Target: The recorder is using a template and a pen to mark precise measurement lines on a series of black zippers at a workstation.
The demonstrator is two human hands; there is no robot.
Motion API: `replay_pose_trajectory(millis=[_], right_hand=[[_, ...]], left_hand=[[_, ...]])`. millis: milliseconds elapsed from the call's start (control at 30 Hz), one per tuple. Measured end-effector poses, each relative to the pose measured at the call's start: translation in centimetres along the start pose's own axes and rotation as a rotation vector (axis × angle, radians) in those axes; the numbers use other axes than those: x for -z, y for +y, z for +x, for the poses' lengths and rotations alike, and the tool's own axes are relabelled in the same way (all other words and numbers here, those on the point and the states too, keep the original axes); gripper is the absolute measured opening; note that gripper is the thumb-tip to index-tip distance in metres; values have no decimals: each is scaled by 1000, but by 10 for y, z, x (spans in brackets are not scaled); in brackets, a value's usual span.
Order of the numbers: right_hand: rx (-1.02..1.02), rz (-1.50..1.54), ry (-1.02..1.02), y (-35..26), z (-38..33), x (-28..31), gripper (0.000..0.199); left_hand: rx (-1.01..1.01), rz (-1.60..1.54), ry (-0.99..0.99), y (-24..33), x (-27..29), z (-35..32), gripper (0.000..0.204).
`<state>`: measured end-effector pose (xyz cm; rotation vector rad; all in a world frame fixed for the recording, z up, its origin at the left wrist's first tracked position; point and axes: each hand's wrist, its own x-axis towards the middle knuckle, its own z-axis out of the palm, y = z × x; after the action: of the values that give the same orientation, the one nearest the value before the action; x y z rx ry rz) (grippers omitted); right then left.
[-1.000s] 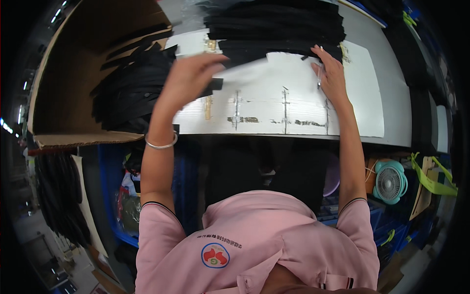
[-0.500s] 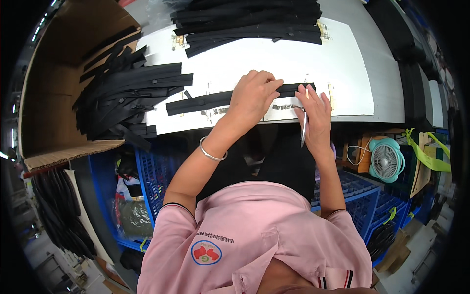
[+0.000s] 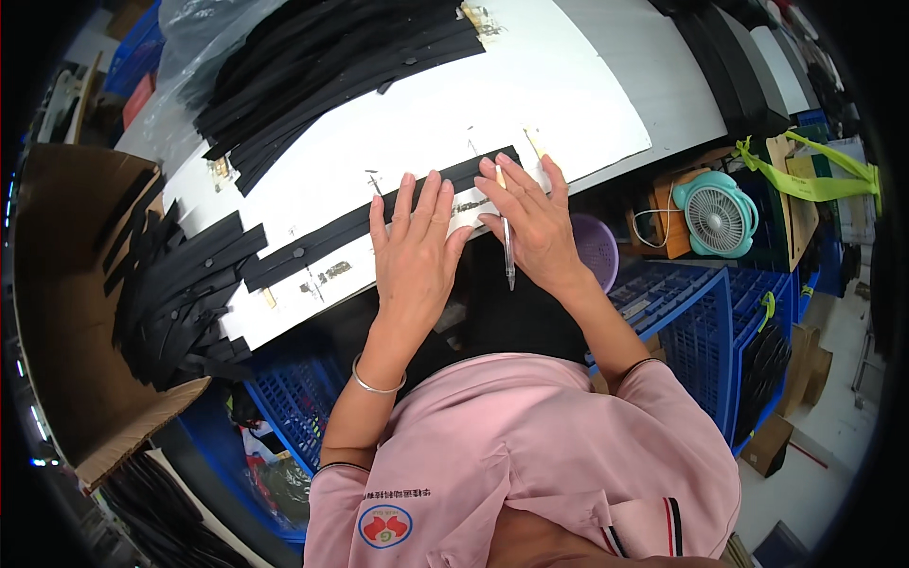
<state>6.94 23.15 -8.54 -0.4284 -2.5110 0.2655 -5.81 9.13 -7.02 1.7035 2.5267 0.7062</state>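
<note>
A long black strip, like a zipper with a small dark piece [image 3: 299, 253] on it, lies across a white board [image 3: 540, 80] near its front edge. My left hand [image 3: 415, 248] rests flat on the middle of this black strip [image 3: 331, 233], fingers spread. Over its right end is my right hand [image 3: 537, 227], with a slim pen [image 3: 509, 251] tucked between the fingers, its clear end pointing back toward me. The right fingertips touch the strip and the board beside it.
Many black strips [image 3: 331, 71] lie stacked at the back of the board. More loose strips [image 3: 180, 293] spill from a cardboard box [image 3: 57, 284] on the left. Right of me are a teal fan [image 3: 717, 214], a purple basket [image 3: 595, 251] and blue crates [image 3: 696, 331].
My left hand has gone from bent fingers to lying flat and spread on the strip. My right hand keeps the pen. The whole view has turned and shifted.
</note>
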Motion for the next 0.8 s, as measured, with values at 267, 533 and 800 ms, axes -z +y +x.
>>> replay_pose_trajectory(millis=[267,533,800], right_hand=[[-53,71,9,24,-3,8,49],[-109,333,124,31,36,31,27],[-434,724,-117,42,57,-1,16]], left_hand=[[2,-31,-14,12,-10,5,63],[5,-23,-5,13,-10,5,63],[20,-37,4,13,-11,5,63]])
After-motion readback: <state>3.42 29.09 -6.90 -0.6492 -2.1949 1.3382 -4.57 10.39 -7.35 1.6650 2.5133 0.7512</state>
